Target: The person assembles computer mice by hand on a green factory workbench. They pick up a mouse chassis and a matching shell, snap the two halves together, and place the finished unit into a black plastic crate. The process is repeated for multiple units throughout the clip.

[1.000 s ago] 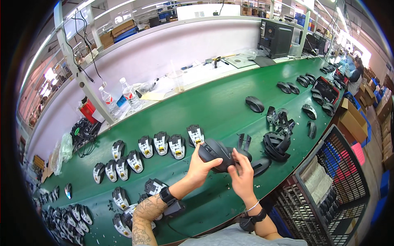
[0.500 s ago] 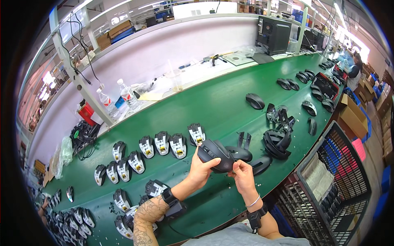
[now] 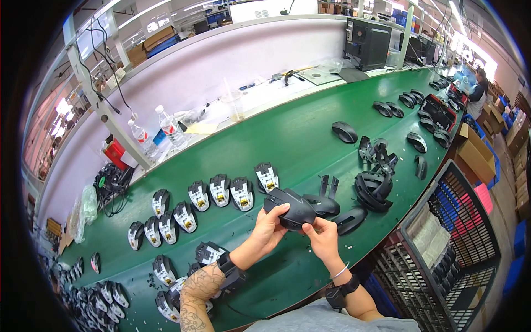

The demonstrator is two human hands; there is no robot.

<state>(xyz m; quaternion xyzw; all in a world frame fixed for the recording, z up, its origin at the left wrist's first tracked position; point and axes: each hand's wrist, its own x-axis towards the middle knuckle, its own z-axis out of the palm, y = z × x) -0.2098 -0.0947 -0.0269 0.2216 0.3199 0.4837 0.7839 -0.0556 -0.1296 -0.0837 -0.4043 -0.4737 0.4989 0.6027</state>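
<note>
A black computer mouse (image 3: 293,206) is held above the green bench, its rounded back turned toward my right side. My left hand (image 3: 266,231) wraps its near side, thumb along the shell and the other fingers mostly hidden beneath. At the rear end of the mouse, my right hand (image 3: 323,239) pinches the edge between thumb and fingers. Just beyond lie loose black mouse shells (image 3: 323,205) and a pile of dark curved covers (image 3: 373,191). Left of my hands, half-assembled mice with pale inner frames (image 3: 241,193) stand in uneven rows.
The green bench (image 3: 298,149) curves away to the far right, where a person (image 3: 477,94) sits. A black plastic crate (image 3: 406,243) stands against its right edge. Water bottles (image 3: 170,128) and a tangle of cables (image 3: 113,185) lie along the back left.
The mouse has tipped slightly in my hands. My right thumb has shifted up against its rear edge, and the right wrist has turned a little. Nothing on the bench has visibly moved.
</note>
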